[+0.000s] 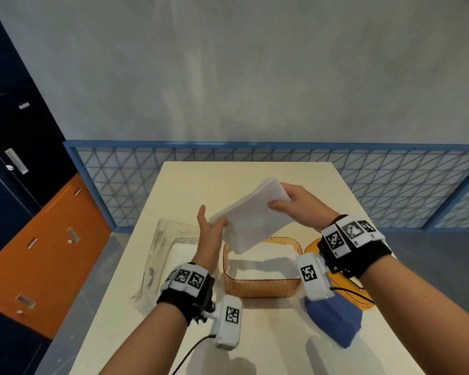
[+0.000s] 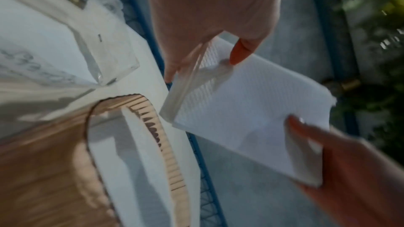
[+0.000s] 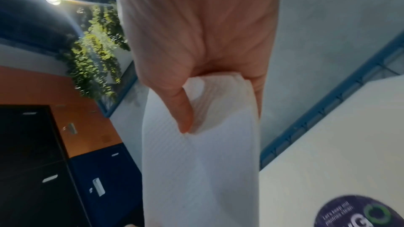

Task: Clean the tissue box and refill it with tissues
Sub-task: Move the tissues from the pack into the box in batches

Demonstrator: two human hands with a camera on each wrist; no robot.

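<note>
A thick stack of white tissues (image 1: 252,223) hangs tilted in the air above the open orange ribbed tissue box (image 1: 260,289). My left hand (image 1: 211,217) pinches the stack's near left corner, thumb on top. In the left wrist view the thumb (image 2: 240,53) presses the tissue stack (image 2: 247,110), beside the tissue box (image 2: 43,161). My right hand (image 1: 282,196) grips the far right end with its thumb over the top sheet. The right wrist view shows that thumb (image 3: 186,113) denting the tissue stack (image 3: 196,170). The box's inside looks white.
A crumpled clear plastic wrapper (image 1: 168,253) lies left of the box on the cream table (image 1: 228,174). To the right lie the orange lid (image 1: 312,246) and a blue cloth (image 1: 333,320). A blue mesh fence (image 1: 390,180) runs behind the table, lockers stand at left.
</note>
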